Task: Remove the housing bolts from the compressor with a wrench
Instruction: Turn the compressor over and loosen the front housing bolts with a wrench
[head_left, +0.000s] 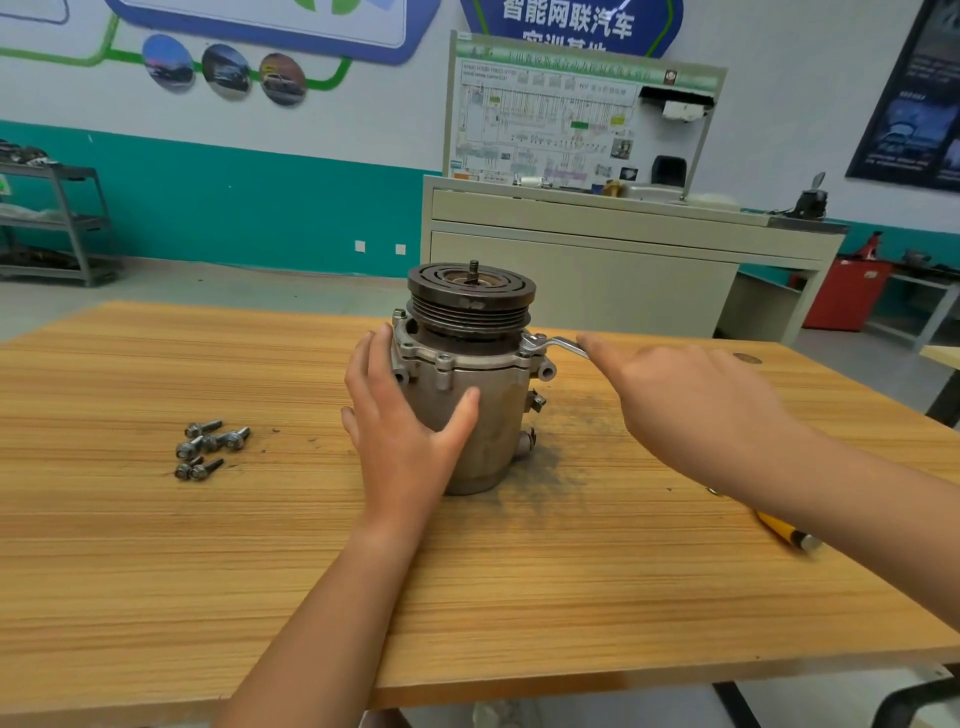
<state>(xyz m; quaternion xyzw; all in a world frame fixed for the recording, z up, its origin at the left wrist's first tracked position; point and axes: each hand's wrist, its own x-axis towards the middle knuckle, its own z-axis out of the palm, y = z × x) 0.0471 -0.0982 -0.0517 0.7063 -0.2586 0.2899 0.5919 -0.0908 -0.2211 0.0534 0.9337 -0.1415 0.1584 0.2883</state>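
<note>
Mid-table, left hand (400, 431) grips compressor (488, 415); right hand (691, 410) presses wrench (553, 344); bolts (208, 447) well left.

On the light-wood desk (467, 582) the broad near strip gives free passage. The upright grey metal compressor (488, 415) blocks the middle, with the left grip (400, 431) clasping its side and the right grip (691, 410) laid over the silver wrench (553, 344) jutting rightward. Loose steel bolts (208, 449) clutter the left, and a yellow-handled tool (784, 530) lies to the right.
</note>
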